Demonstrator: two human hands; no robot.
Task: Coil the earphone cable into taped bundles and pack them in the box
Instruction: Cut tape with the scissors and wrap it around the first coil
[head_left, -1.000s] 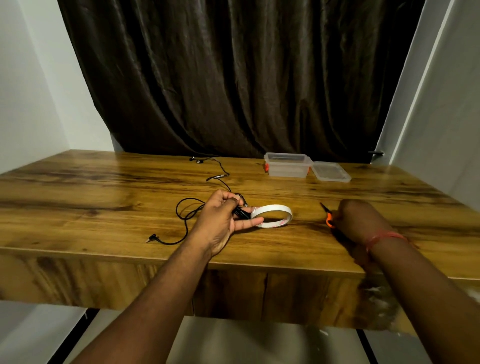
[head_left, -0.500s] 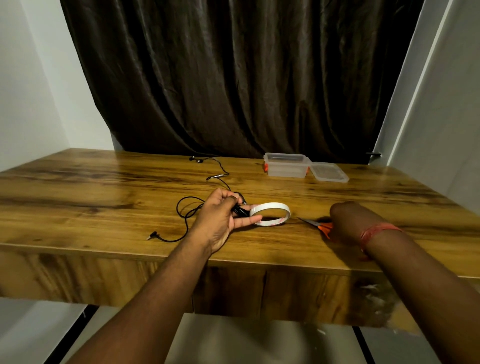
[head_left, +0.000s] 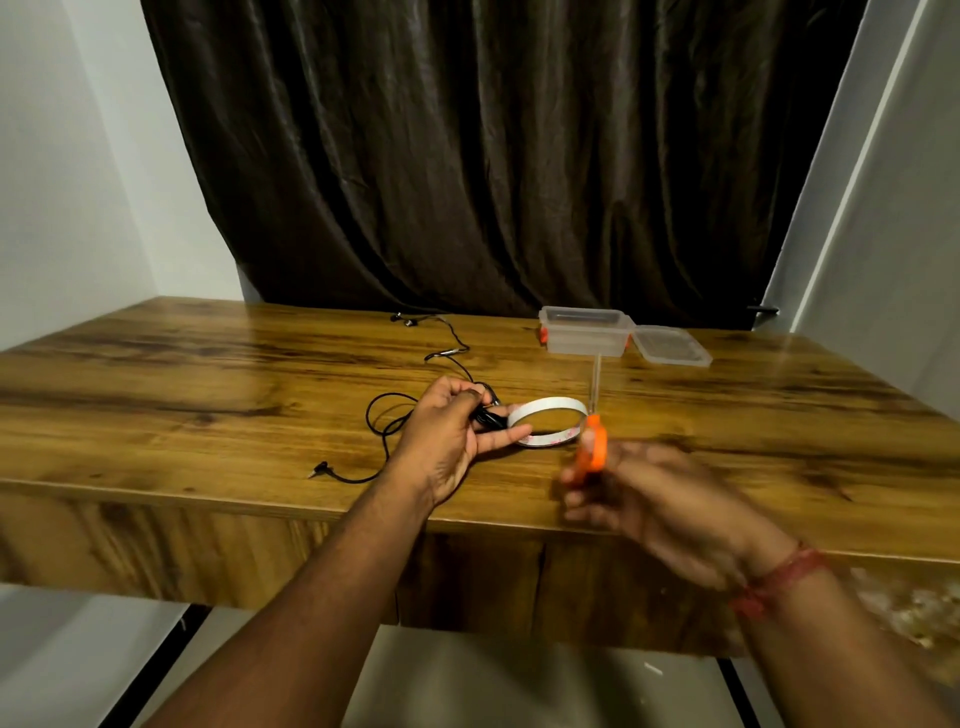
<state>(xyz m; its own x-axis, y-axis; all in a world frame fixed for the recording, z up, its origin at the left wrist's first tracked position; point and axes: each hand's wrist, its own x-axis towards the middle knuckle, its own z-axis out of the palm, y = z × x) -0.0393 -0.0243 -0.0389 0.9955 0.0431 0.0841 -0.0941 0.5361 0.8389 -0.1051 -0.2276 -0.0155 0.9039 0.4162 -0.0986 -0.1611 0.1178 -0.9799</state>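
The left hand (head_left: 448, 435) sits over the middle of the wooden worktop (head_left: 156, 395), near its front edge, its fingers (head_left: 457, 391) curled round a small gathered bundle of the black earphone cable (head_left: 387, 415), with the thumb stretched out towards the roll of white tape (head_left: 546, 427). The roll lies flat on the worktop just to the right of that hand, touching or almost touching the thumb tip. Loose cable loops out to the left of the hand, its jack plug (head_left: 318, 470) lying near the front edge, while another run of it trails back to the earbuds (head_left: 404, 319) close to the rear edge. The right hand (head_left: 639, 493), blurred, is raised above the front edge and grasps the orange handles of a pair of scissors (head_left: 594, 415), the blades pointing away towards the rear; whether the blades are parted cannot be told through the blur. A red thread band (head_left: 774, 582) circles the right wrist. The clear plastic box (head_left: 586, 331) stands open towards the rear edge, right of centre, with its lid (head_left: 672, 345) lying flat just beside it on the right. A dark curtain (head_left: 493, 156) hangs behind the worktop.
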